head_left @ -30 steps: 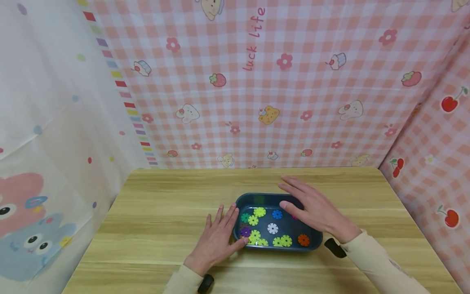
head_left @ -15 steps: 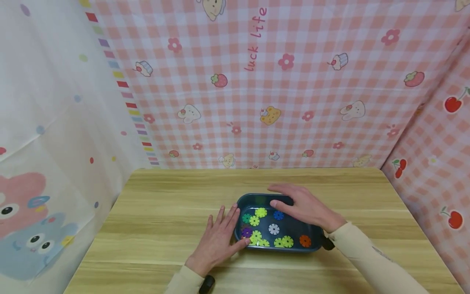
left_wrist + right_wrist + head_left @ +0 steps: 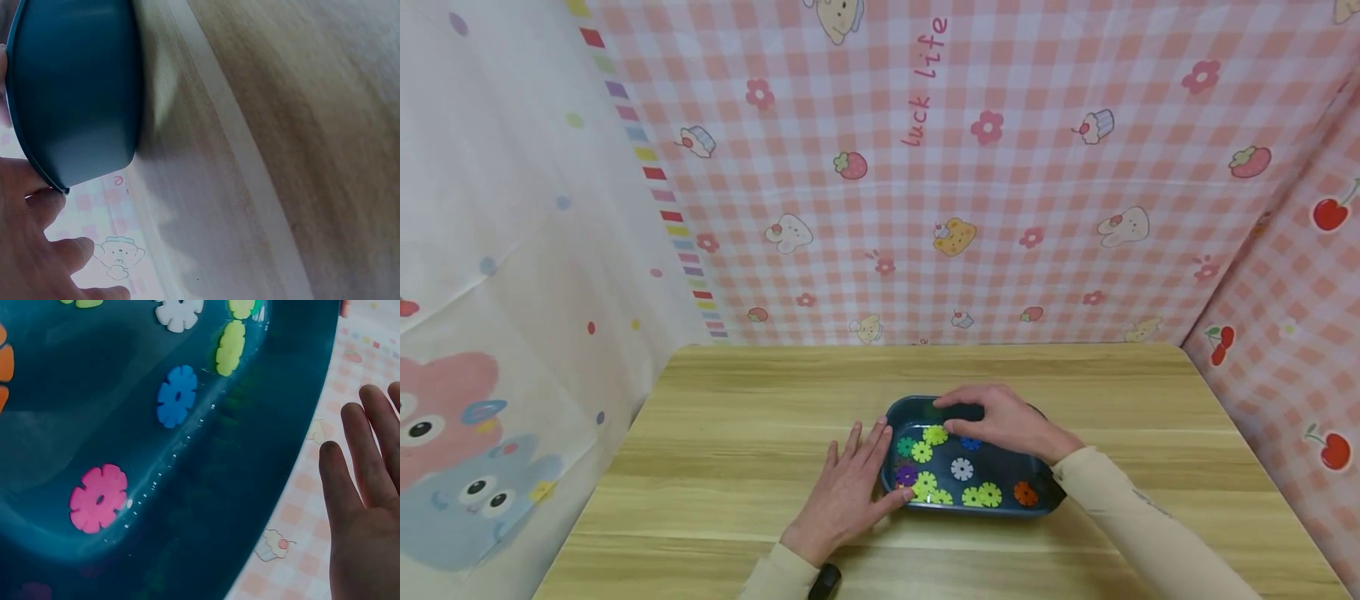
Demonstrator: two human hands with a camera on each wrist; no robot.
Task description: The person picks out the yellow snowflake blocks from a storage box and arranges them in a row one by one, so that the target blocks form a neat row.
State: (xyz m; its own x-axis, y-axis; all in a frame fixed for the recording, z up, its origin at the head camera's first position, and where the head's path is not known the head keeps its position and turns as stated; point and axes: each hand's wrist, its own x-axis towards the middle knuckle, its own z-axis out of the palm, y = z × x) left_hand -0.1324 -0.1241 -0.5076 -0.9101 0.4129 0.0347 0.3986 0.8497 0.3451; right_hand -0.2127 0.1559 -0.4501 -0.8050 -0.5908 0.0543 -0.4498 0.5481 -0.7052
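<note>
1. Pink-and-white checked cloth (image 3: 1037,192), printed with strawberries, cupcakes and the words "luck life", hung behind a wood-grain surface (image 3: 737,400); white cloth (image 3: 550,292) with cartoon figures stood to the left, and cherry-patterned cloth (image 3: 1300,367) to the right.
2. On the surface, right of its middle, sat a dark blue-green tray (image 3: 1007,462) with rounded corners and raised walls.
3. Flat, notched, flower-like discs lay inside it. Several yellow-green discs (image 3: 991,495) were scattered along the near and left sides; a purple disc (image 3: 906,476) and a green disc (image 3: 906,447) lay at the left, a white disc (image 3: 962,469) near the middle and an orange disc (image 3: 1026,493) towards the near right corner.
4. From the right wrist, a blue disc (image 3: 177,397) and a pink disc (image 3: 99,499) showed close to the tray's wall.
5. The person's left hand (image 3: 842,502) rested against the tray's left rim, fingers extended and spread, thumb reaching over the near left corner.
6. The right hand (image 3: 1003,423) was above the tray's far side, fingers extended, thumb apart, with nothing visible in its hold.
7. Both arms wore cream sleeves (image 3: 1150,525).
</note>
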